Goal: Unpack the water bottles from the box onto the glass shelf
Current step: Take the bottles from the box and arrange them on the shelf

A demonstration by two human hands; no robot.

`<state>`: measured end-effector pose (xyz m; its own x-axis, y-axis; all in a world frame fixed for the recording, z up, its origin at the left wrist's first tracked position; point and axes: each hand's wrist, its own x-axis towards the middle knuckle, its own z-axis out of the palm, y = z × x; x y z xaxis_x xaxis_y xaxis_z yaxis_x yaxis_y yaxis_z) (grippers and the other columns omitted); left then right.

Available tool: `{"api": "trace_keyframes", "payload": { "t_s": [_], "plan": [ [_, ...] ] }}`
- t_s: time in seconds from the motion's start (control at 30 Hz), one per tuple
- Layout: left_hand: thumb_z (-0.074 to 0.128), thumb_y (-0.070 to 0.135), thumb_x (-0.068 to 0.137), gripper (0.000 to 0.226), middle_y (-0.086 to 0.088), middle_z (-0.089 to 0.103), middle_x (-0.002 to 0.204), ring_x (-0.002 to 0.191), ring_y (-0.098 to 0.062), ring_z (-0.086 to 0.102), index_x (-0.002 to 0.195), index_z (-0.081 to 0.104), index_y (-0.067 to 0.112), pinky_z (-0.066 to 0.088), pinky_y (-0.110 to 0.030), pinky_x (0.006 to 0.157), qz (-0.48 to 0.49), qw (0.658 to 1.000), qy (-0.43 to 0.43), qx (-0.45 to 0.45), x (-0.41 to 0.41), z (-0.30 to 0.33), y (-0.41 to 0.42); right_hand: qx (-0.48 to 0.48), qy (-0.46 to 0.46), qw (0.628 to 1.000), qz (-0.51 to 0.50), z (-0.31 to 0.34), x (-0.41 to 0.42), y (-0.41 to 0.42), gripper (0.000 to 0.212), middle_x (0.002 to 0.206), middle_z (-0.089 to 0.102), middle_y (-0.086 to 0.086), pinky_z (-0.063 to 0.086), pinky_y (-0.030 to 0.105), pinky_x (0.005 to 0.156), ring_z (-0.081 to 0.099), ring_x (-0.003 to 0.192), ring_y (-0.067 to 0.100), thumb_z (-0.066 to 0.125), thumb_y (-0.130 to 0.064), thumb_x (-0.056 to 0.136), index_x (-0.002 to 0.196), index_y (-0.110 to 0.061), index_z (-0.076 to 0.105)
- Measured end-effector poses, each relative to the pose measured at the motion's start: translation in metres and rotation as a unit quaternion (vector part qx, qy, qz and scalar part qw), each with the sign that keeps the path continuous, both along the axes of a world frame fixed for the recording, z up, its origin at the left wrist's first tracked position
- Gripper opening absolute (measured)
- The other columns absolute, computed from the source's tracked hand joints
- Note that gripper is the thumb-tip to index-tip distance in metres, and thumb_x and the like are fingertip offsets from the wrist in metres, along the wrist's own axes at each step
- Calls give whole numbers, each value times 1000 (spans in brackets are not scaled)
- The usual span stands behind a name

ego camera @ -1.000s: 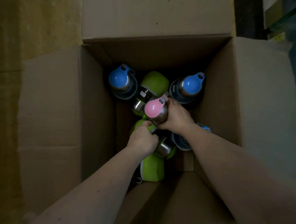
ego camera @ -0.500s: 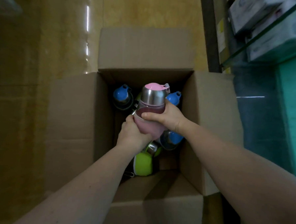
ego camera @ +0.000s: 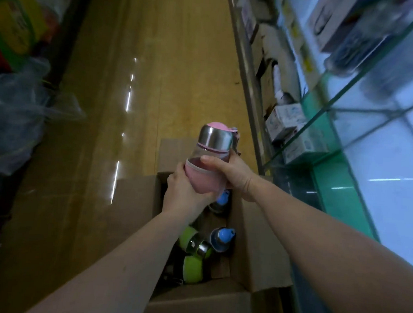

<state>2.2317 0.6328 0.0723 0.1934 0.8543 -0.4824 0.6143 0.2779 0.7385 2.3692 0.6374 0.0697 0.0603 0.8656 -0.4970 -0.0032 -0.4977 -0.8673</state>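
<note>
Now both hands — left hand (ego camera: pixel 184 191), right hand (ego camera: pixel 233 175) — fingers curled round pink bottle (ego camera: pixel 208 161), above box (ego camera: pixel 263 243).

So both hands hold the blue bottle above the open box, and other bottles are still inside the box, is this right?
Not quite: the head view shows the held bottle is pink, not blue. The left hand and right hand do hold it above the open box, and blue and green bottles remain inside.

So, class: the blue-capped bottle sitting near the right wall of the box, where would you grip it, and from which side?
Probably grip the blue-capped bottle round its neck just under the cap, coming from above. Its cap points up and is exposed, while the box wall and the green bottles crowd its sides.
</note>
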Motion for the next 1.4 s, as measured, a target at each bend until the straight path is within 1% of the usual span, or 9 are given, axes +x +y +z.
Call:
{"api": "trace_keyframes", "payload": {
  "t_s": [0.17,0.3,0.5,0.67,0.8,0.97,1.17,1.23,1.4],
  "plan": [
    [88,29,56,95,0,50,127,116,-20,51,134,35,20,49,-43,96,0,996,-54,65,4,84,21,29,-28,999,-4,94,3,21,88,119,64,0,53,43,89,61,108,18,80,-43,51,130,-24,47],
    [88,32,48,100,-3,51,126,115,-24,54,133,37,19,51,-46,93,-1,992,-71,106,7,149,35,77,-46,996,-25,164,7,28,58,114,63,-2,52,42,89,59,105,17,80,-28,72,122,-25,49],
    [86,32,45,102,-6,52,127,112,-24,56,134,38,19,52,-47,91,-29,979,-107,168,9,252,44,195,-101,974,-58,277,10,28,31,93,65,-11,53,25,84,62,89,4,78,-17,75,94,-31,57],
    [84,32,48,99,-7,55,122,111,-26,57,135,38,20,52,-46,91,-63,966,-104,228,10,342,45,242,-154,954,-90,372,11,21,46,109,67,-3,49,36,97,62,105,14,84,-33,65,104,-28,59],
    [84,26,61,98,-7,50,130,118,-26,51,143,29,21,48,-37,94,-101,950,-89,281,8,415,43,298,-181,929,-123,448,12,9,44,112,66,0,47,31,97,60,108,15,81,-20,72,109,-24,58],
    [81,25,68,94,-9,47,134,121,-27,48,145,26,19,47,-37,96,-153,933,-72,318,8,487,37,336,-225,905,-136,523,15,-7,22,90,65,-10,48,25,84,62,95,11,79,-20,75,81,-30,60],
    [77,20,75,82,-10,47,134,118,-29,51,142,31,15,47,-35,89,-188,916,-74,348,11,561,23,364,-285,866,-187,598,18,-28,50,106,67,-4,47,28,88,61,101,13,82,-35,68,113,-21,65],
    [73,22,78,75,-8,49,132,115,-27,52,141,33,14,45,-31,84,-196,906,-77,368,13,580,18,374,-312,850,-201,623,18,-38,48,104,67,-4,45,26,84,62,100,14,81,-38,68,111,-22,66],
    [71,28,79,75,-8,51,130,115,-28,54,142,33,17,49,-37,93,-213,889,-93,395,23,616,8,384,-356,822,-225,673,22,-66,45,104,67,-3,47,27,83,61,97,16,80,-41,69,107,-22,66]
  ]
}}
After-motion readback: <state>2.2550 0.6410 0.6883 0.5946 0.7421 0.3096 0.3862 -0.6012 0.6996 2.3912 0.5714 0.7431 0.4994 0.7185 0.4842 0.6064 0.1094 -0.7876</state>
